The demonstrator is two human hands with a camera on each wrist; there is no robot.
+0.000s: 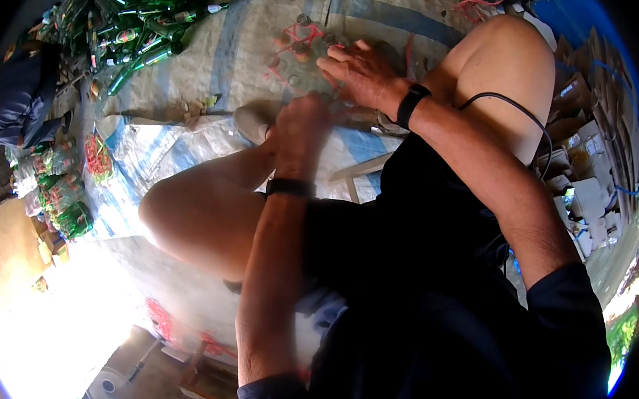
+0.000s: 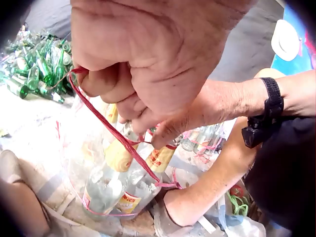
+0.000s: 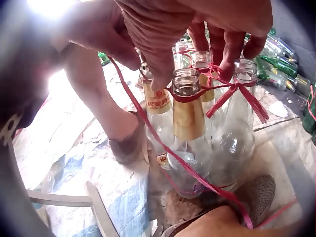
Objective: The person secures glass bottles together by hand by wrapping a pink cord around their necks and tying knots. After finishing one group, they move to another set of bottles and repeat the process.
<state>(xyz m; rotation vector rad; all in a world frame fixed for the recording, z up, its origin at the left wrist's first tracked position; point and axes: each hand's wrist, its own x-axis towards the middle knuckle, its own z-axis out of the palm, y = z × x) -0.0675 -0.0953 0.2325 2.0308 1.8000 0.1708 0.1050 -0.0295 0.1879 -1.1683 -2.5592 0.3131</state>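
Clear glass bottles (image 3: 231, 140), several with gold neck labels, stand upright in a cluster. Red string (image 3: 242, 93) runs around their necks, tied in a knot at one neck. My left hand (image 1: 303, 127), blurred in the head view, has its fingers curled around a loose length of red string (image 2: 101, 116), drawn up taut from the bundle. My right hand (image 1: 363, 75) reaches over the bottle tops, its fingers bent down among the necks. In the right wrist view the right thumb lies by the string at one neck. The left fingertips are partly hidden in the left wrist view.
A heap of green bottles (image 1: 150, 14) lies at the upper left. Another person (image 1: 24, 94) bends beside it. Bundled bottles (image 1: 61, 190) stand below them. Flattened cardboard (image 1: 595, 131) is stacked at the right. My shoes stand close beside the bottle cluster, on woven sheeting (image 1: 155, 145).
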